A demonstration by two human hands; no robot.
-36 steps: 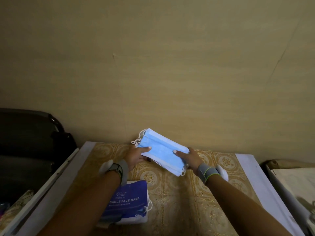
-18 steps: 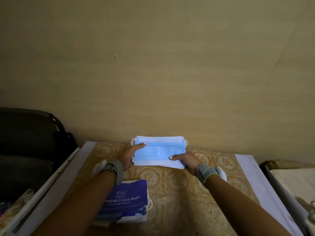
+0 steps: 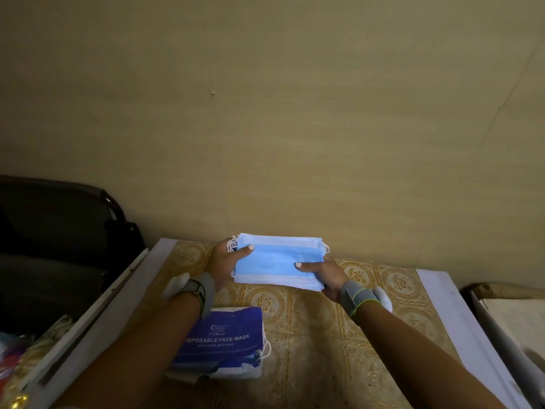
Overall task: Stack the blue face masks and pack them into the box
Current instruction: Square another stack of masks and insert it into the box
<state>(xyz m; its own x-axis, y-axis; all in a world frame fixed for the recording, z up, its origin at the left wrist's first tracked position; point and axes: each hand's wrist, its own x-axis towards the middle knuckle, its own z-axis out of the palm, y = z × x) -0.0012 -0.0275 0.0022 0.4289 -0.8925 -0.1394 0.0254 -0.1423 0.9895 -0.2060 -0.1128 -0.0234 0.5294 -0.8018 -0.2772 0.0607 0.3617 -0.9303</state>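
A stack of blue face masks [image 3: 278, 262] hangs level above the far part of the table, its white ear loops sticking out at both ends. My left hand [image 3: 225, 262] grips the stack's left end, thumb on top. My right hand [image 3: 323, 276] grips the right end the same way. The blue and white box [image 3: 222, 342] printed "DISPOSABLE FACE MASK" lies on the table below my left forearm, which hides part of it. White ear loops poke out at the box's right side.
The table [image 3: 318, 343] has a tan patterned top with white edges and stands against a beige wall. A dark chair [image 3: 59, 231] sits to the left, and a pale box [image 3: 513, 320] to the right.
The stack was tilted down to the right a second ago; both hands have turned it level and hold it a little lower and squarer now.
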